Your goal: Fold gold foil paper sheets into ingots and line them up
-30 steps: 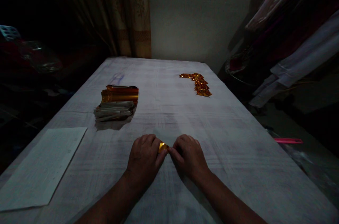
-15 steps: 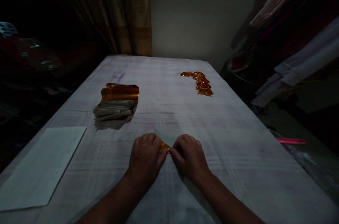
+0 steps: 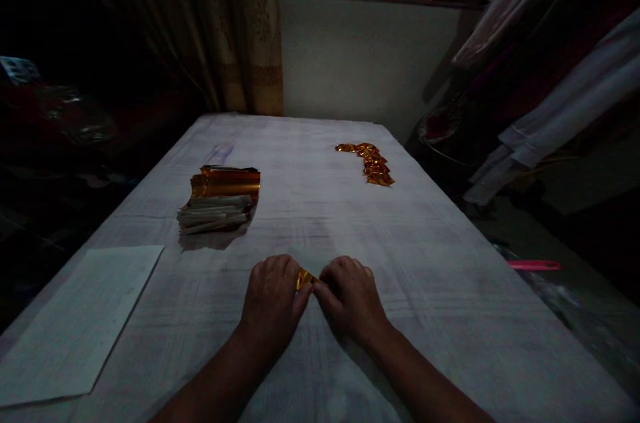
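Between my hands, low over the cloth-covered table [image 3: 320, 223], is a small piece of folded gold foil paper [image 3: 305, 278]. My left hand [image 3: 273, 293] is closed on its left part, thumb along the near edge. At the pointed right end, my right hand [image 3: 353, 296] pinches the foil with thumb and fingers. Much of the piece is hidden by the fingers. Up and left lies a stack of foil paper sheets [image 3: 225, 183], gold on one face and greyish on the edges. Several folded gold pieces [image 3: 376, 166] lie in a curved row toward the far right.
A white sheet of paper or card [image 3: 95, 316] lies at the table's left edge. A curtain [image 3: 240, 36] and a pale wall [image 3: 350, 56] stand behind the table. Clothes [image 3: 555, 110] hang at the right, above a pink handle [image 3: 535, 265] beside the table.
The view has shifted slightly, so the far things sit lower in the picture. Both hands keep hold of the foil, and a little more of it shows beside my left fingers.
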Available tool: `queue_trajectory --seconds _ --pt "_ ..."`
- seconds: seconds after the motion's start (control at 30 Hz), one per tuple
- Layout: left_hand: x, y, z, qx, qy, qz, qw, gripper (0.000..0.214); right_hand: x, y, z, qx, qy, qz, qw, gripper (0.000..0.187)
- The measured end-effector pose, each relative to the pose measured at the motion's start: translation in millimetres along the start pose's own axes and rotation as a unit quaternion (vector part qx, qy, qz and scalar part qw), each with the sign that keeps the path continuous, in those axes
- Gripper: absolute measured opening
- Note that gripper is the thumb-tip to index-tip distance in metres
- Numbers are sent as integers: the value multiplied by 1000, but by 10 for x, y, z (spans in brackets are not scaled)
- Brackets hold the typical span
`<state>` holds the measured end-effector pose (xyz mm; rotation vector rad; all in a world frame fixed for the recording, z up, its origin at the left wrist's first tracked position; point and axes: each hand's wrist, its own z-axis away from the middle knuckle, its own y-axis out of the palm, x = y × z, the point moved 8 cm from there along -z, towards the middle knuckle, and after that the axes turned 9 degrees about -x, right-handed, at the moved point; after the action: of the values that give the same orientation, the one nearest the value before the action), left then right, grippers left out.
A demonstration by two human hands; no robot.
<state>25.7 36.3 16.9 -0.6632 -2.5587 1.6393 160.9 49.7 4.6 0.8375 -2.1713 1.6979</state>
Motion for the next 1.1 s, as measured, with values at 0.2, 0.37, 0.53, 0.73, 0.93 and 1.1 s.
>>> queue_trajectory --seconds 0.2,0.37,0.53,0.73,0.93,1.1 --pt "8 4 8 -7 -1 7 1000 12 -43 16 -22 3 8 -12 1000 7" --pt "-1 -24 -1 -12 1 5 1000 12 -143 55 -39 21 1 -46 999 12" --pt "-12 -37 -6 -19 2 -12 1000 10 -139 59 -29 -1 -17 -40 999 20" --pt "-6 -54 15 -61 8 1 998 9 -53 27 2 -28 -20 -9 999 9" --pt "33 -40 18 -61 -10 23 998 9 -88 60 -17 -27 -17 -15 999 20" --pt "41 -50 27 -71 -21 25 997 12 -60 24 -14 -51 -41 10 998 26"
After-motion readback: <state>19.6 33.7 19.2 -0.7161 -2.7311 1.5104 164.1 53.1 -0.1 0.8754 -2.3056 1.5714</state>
